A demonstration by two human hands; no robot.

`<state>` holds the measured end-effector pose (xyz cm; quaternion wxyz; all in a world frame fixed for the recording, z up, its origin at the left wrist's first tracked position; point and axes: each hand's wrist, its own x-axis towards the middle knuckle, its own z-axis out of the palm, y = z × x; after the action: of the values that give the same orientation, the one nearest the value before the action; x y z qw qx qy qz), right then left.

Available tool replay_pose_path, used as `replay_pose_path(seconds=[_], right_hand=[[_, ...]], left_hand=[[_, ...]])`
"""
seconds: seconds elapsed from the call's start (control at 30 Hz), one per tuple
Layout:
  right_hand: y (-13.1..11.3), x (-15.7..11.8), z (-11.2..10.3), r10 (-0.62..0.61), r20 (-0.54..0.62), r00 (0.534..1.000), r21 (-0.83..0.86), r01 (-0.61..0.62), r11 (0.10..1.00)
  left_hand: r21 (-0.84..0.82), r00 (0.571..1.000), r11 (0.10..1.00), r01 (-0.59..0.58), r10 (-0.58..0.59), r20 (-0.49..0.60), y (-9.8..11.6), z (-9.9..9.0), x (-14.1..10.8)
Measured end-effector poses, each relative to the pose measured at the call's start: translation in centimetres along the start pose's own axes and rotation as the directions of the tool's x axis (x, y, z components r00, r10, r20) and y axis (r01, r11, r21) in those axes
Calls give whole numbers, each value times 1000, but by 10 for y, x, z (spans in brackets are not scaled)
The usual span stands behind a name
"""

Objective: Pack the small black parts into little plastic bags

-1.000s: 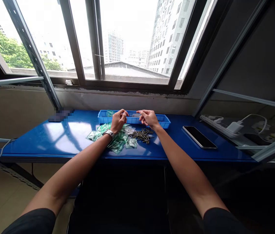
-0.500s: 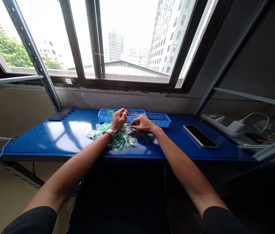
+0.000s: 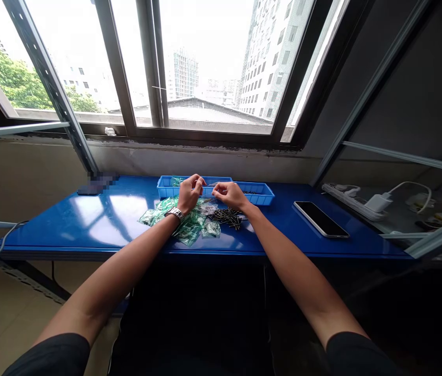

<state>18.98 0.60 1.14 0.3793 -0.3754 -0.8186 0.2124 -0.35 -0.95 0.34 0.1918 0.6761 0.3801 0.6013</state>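
Glossy blue bench (image 3: 68,230), left hand (image 3: 189,193) and right hand (image 3: 231,195) above crinkled bags (image 3: 189,230).

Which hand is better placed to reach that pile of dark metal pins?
Probably the right hand: it is closest to the dark metal pins, just beyond them at the edge of the blue tray, while the left hand sits over the green plastic bags.

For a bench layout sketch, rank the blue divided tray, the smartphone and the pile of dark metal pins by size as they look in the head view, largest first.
1. Blue divided tray
2. Smartphone and pile of dark metal pins: they look too close to rank.
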Motion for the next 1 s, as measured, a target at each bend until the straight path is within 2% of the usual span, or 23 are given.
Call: replay_pose_path(seconds=[0.13, 0.27, 0.43, 0.57, 0.7, 0.8, 1.0], right_hand=[[-3, 1, -3, 81, -96, 992, 155, -65, 986], [-6, 1, -4, 157, -133, 978, 357, -101, 929], [-11, 2, -7, 217, -170, 961, 487, -109, 867], [-11, 2, -9, 211, -174, 962, 521, -92, 849], [-11, 1, -10, 201, -102, 974, 522, -120, 844], [-11, 0, -9, 176, -48, 983, 488, -130, 863], [-13, -1, -8, 172, -44, 984, 432, -137, 891]], left_hand=[[88, 998, 995, -47, 49, -28, 2, -3, 1], [45, 998, 998, -39, 37, 45, 1, -3, 1], [43, 994, 998, -39, 34, 102, -1, -1, 1], [56, 995, 997, -45, 40, 89, -3, 1, 1], [36, 998, 999, -26, 24, 56, -4, 1, 2], [15, 999, 1000, -10, 9, 42, -4, 0, 2], [-43, 999, 999, 23, -22, 30, -3, -2, 4]])
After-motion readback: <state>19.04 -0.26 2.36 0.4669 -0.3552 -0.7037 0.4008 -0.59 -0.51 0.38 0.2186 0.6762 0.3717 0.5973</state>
